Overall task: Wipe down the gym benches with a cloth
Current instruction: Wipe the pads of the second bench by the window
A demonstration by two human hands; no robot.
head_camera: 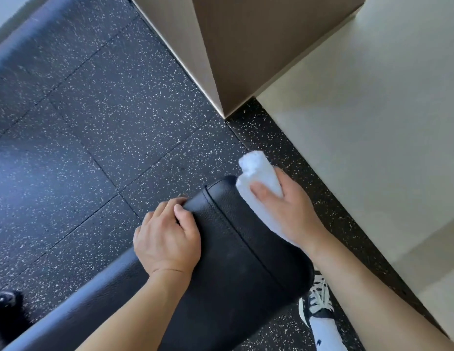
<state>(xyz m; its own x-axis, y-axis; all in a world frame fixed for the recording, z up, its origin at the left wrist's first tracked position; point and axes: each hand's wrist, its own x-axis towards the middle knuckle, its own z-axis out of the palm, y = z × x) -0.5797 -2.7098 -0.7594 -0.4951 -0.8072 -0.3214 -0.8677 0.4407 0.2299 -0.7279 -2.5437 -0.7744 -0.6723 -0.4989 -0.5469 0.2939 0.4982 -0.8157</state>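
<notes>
A black padded gym bench (pixel 236 244) runs from the bottom centre up to its rounded end near the middle of the view. My left hand (pixel 167 236) grips the bench's left edge, fingers curled over the side and thumb on top. My right hand (pixel 284 206) holds a white folded cloth (pixel 256 173) against the bench's far right corner, thumb pressing on the cloth. Part of the cloth sticks out past the fingers; more of it lies hidden beneath the palm.
Dark speckled rubber floor tiles (pixel 107 117) spread to the left and ahead. A beige wall corner (pixel 215 59) and a pale wall (pixel 360 122) stand close on the right. My black-and-white shoe (pixel 317 302) is beside the bench. Another dark bench edge (pixel 25 34) crosses the upper left.
</notes>
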